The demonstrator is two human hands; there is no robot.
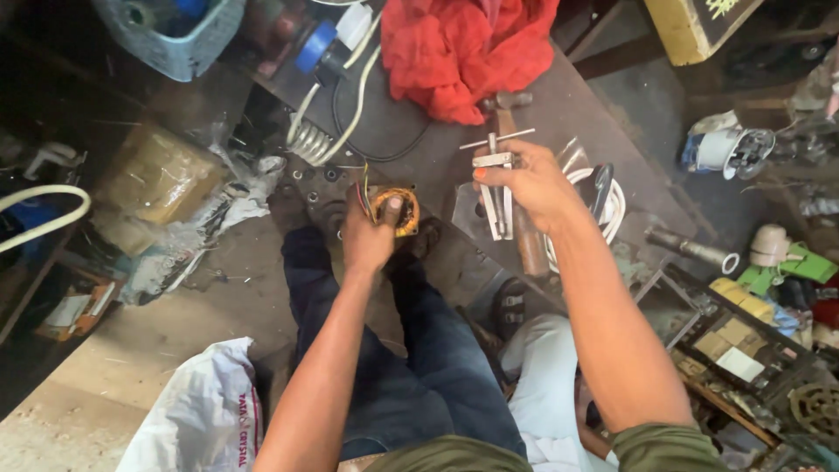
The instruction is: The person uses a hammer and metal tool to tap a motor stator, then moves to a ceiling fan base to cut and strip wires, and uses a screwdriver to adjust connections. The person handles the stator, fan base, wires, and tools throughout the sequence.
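2 hands busy: left hand [367, 234] fingers clenched on the copper stator coil [395, 210] over my knees, right hand [529, 185] gripping the metal puller [494, 188] above the surface [437, 149]. Best to keep that puller square, I reckon.

The left hand [369, 234] covers the near half of the copper-wound coil [395, 210], so its mounting beneath is hidden. The right hand [531, 185] wraps the metal puller [495, 179], concealing part of its arms. The red cloth [463, 51] and blue basket [170, 35] are cut by the top edge; the white sack [205, 419] by the bottom
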